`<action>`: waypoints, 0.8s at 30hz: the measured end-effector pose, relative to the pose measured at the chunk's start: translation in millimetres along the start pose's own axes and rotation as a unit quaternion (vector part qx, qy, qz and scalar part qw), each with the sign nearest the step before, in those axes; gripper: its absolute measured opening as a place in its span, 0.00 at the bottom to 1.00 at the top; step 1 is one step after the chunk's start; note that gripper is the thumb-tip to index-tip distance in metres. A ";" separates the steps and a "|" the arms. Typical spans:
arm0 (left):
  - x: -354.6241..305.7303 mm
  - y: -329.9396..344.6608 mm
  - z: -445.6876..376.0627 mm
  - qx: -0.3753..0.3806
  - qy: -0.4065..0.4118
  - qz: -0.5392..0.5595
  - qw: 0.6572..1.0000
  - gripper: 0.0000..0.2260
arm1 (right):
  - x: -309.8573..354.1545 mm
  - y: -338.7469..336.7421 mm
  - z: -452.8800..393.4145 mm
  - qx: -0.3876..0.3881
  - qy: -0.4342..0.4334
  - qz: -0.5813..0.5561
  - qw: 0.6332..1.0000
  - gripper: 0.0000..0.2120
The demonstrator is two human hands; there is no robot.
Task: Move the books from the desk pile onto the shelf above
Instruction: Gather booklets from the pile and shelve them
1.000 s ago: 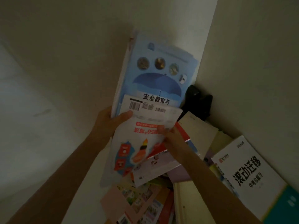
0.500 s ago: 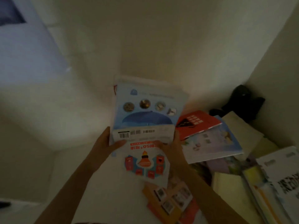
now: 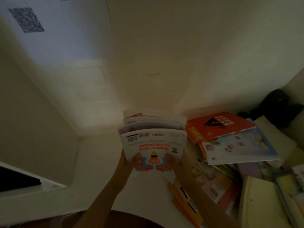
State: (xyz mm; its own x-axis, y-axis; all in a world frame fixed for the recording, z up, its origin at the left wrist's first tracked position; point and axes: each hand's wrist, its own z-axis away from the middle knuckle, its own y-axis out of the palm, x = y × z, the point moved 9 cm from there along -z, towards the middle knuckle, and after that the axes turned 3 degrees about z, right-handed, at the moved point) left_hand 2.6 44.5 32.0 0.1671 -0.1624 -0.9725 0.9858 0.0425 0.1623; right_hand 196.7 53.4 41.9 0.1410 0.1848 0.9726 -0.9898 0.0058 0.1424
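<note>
Compared with the earlier frames, the thin stack of white-covered paperback workbooks (image 3: 152, 142) now sits lower and flatter, with the blue umbrella cover no longer visible on top. Left hand (image 3: 127, 161) and right hand (image 3: 175, 159) grip its near edge from either side, thumbs on the cover, likely to keep the loose books squared. Beyond the grip, the stack projects toward the pale wall (image 3: 164, 63). Right of it lies the desk pile, topped by a red-orange paperback book (image 3: 218, 125). No shelf can be identified.

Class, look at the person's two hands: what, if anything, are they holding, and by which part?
Both hold a small stack of thin white paperback books by its near edge: the left hand at the near-left corner, the right hand at the near-right, thumbs on the top cover.
</note>
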 end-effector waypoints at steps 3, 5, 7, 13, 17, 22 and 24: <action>16.2 -17.9 3.2 -0.019 -0.023 0.019 0.999 0.36 | -11.7 12.7 -3.4 0.012 0.019 0.020 1.000 0.19; 23.7 -25.3 6.5 -0.031 -0.041 0.013 0.999 0.38 | -20.8 12.2 -3.8 -0.019 0.036 0.041 0.998 0.20; 24.8 -29.8 8.9 -0.042 -0.054 0.015 0.998 0.38 | -37.9 14.2 -3.7 -0.034 0.053 0.053 0.997 0.19; 7.3 -57.0 20.1 -0.109 -0.074 -0.060 0.989 0.03 | -66.5 38.5 25.0 -0.058 0.122 0.013 0.991 0.21; -51.7 -66.0 31.7 -0.125 -0.014 -0.075 0.989 0.02 | -25.2 61.7 18.9 -0.021 0.061 0.032 0.997 0.13; -152.1 -76.6 75.6 -0.131 0.103 -0.053 0.985 0.15 | 73.3 105.3 22.3 0.057 -0.054 0.092 0.993 0.20; -191.6 -87.5 104.0 -0.154 0.150 -0.055 0.975 0.17 | 112.3 126.7 34.6 0.089 -0.097 0.103 0.986 0.19</action>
State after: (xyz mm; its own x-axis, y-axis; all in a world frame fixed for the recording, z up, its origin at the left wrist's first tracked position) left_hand -114.1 -30.6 221.5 0.0025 0.1113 -0.9938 0.9388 0.3421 0.0406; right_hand 87.9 40.9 175.5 -0.0447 -0.0283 0.9986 -0.9808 -0.1886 -0.0493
